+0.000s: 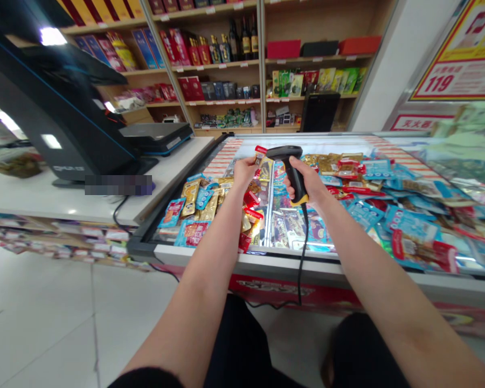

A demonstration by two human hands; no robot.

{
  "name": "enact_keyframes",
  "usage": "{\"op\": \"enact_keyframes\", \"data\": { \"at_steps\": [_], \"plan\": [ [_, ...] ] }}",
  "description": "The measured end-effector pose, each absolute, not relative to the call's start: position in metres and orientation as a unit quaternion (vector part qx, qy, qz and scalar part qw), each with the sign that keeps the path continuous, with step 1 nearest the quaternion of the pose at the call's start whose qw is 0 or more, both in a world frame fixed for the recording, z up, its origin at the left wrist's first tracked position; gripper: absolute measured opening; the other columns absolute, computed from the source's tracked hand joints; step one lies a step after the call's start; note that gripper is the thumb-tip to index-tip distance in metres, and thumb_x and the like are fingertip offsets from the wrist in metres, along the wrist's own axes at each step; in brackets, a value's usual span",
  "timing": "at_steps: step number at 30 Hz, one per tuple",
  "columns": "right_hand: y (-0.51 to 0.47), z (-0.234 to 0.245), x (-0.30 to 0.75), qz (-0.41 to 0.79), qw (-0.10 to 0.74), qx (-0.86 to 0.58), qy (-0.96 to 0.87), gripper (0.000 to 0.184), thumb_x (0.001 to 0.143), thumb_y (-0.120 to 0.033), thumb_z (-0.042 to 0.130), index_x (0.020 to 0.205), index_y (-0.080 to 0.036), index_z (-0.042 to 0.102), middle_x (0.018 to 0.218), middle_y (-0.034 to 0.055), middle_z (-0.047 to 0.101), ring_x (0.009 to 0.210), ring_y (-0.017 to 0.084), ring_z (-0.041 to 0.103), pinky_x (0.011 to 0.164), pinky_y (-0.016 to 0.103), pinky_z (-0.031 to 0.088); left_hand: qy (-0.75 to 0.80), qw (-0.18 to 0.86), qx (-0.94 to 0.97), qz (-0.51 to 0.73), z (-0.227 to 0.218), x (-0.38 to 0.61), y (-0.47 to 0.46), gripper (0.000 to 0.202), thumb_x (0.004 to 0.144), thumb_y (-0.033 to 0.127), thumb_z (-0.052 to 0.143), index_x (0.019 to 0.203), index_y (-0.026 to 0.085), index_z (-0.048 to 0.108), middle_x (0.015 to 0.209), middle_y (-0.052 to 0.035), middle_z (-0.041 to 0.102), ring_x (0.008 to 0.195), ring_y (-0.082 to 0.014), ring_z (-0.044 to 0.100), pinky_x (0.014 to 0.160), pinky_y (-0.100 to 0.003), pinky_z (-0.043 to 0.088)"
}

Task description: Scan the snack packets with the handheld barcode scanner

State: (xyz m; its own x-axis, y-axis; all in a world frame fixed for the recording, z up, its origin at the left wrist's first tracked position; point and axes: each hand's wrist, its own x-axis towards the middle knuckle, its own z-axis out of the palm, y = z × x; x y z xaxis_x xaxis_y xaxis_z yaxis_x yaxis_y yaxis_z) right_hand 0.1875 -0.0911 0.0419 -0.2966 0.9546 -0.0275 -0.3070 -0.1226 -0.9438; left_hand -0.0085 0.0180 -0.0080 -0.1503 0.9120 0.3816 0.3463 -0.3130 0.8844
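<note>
My right hand (307, 180) is wrapped round the grip of a black and yellow barcode scanner (293, 170), whose cable hangs down over the front edge of the freezer. Pinched in my left hand (246, 171) is a small red snack packet (261, 152), held up close to the scanner's head. Both hands are above the glass top of a chest freezer (270, 215). Blue, gold and red snack packets (196, 202) lie in a pile on the left of the glass. A larger pile of similar packets (412, 221) spreads over the right.
To the left, a white counter (178, 172) carries a black checkout terminal (64, 118) with a scale (157, 137). Shelves (218, 64) of boxes and bottles stand behind the freezer. A sign (461, 54) hangs on the right wall. The scanner cable (301, 269) loops near my knees.
</note>
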Motion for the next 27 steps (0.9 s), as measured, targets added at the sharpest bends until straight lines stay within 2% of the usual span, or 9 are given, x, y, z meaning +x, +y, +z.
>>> {"op": "enact_keyframes", "data": {
  "at_steps": [4, 13, 21, 27],
  "plan": [
    [-0.0916, 0.0422, 0.1879, 0.659, 0.478, -0.353, -0.461, 0.034, 0.095, -0.052, 0.053, 0.091, -0.019, 0.058, 0.054, -0.0024, 0.057, 0.036, 0.009, 0.049, 0.032, 0.020, 0.040, 0.535, 0.243, 0.606, 0.536, -0.0083, -0.0086, 0.0189, 0.032, 0.068, 0.015, 0.055, 0.091, 0.014, 0.077, 0.073, 0.0031, 0.068, 0.071, -0.0134, 0.057, 0.062, -0.019, 0.038],
    [-0.0899, 0.0410, 0.1884, 0.659, 0.475, -0.350, -0.466, 0.034, 0.095, -0.052, 0.053, 0.089, -0.019, 0.056, 0.054, -0.0029, 0.057, 0.036, 0.009, 0.049, 0.032, 0.020, 0.039, 0.541, 0.217, 0.616, 0.530, -0.0081, -0.0093, 0.0186, 0.031, 0.071, 0.017, 0.056, 0.091, 0.012, 0.078, 0.068, 0.0038, 0.065, 0.068, -0.0132, 0.056, 0.060, -0.019, 0.036],
    [-0.0921, 0.0422, 0.1883, 0.664, 0.474, -0.349, -0.461, 0.033, 0.095, -0.051, 0.053, 0.086, -0.019, 0.056, 0.053, -0.0033, 0.055, 0.036, 0.009, 0.049, 0.031, 0.020, 0.039, 0.561, 0.193, 0.615, 0.519, -0.0056, -0.0090, 0.0150, 0.035, 0.074, 0.018, 0.057, 0.101, 0.014, 0.078, 0.079, 0.0024, 0.072, 0.079, -0.0171, 0.062, 0.067, -0.021, 0.042],
    [-0.0866, 0.0395, 0.1896, 0.674, 0.463, -0.366, -0.443, 0.032, 0.096, -0.050, 0.050, 0.087, -0.020, 0.055, 0.053, -0.0028, 0.056, 0.036, 0.010, 0.049, 0.032, 0.021, 0.040, 0.570, 0.199, 0.604, 0.520, -0.0052, -0.0086, 0.0164, 0.032, 0.071, 0.013, 0.055, 0.093, 0.012, 0.078, 0.073, 0.0011, 0.070, 0.078, -0.0182, 0.063, 0.067, -0.022, 0.044]
  ]
}}
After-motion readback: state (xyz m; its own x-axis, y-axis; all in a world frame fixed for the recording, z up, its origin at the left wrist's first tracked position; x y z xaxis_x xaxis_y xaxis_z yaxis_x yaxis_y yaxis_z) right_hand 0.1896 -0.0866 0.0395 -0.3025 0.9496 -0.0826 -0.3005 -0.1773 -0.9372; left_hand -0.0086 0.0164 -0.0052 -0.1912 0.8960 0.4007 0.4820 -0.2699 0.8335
